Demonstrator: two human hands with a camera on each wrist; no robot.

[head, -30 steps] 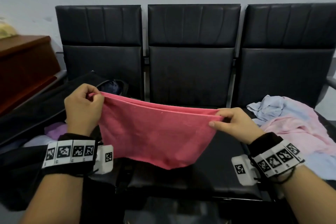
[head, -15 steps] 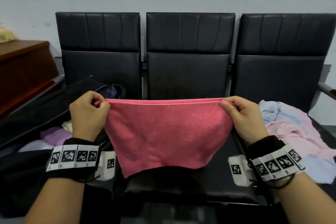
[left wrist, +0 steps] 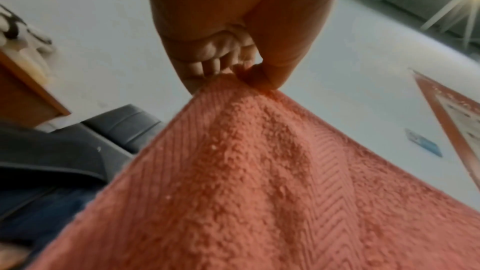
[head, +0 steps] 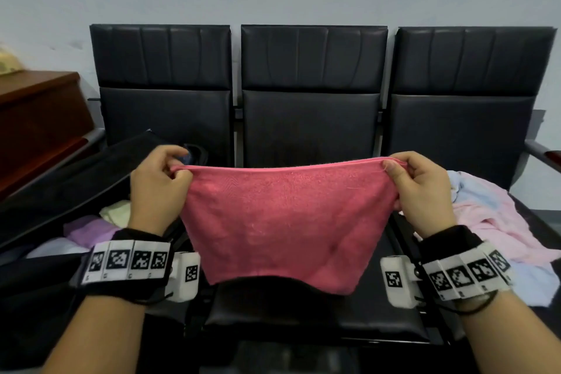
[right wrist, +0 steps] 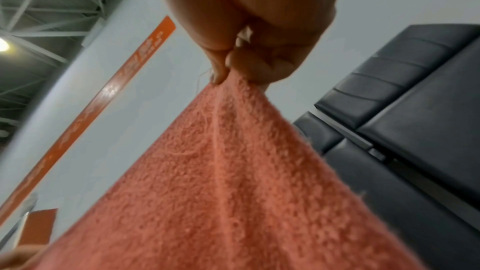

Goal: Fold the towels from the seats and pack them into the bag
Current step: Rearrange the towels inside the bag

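A coral-pink towel point(head: 282, 218) hangs doubled over in the air above the middle seat point(head: 303, 310). My left hand point(head: 170, 173) pinches its top left corner, and my right hand point(head: 403, 173) pinches the top right corner. The top edge is stretched almost level between them. The wrist views show the same towel point(left wrist: 259, 182) point(right wrist: 233, 182) pinched between thumb and fingers. An open black bag point(head: 54, 179) lies on the left seat with folded purple point(head: 88, 231) and pale yellow point(head: 117, 212) towels inside. A loose heap of pink and light blue towels point(head: 498, 222) covers the right seat.
Three black padded seats stand in a row against a grey wall, with the backrests point(head: 312, 94) upright. A brown wooden cabinet point(head: 39, 118) is at the far left. A metal armrest point(head: 543, 155) juts out at the right edge.
Both hands have lifted the towel and pulled its top edge taut and level. The right hand rose more than the left.
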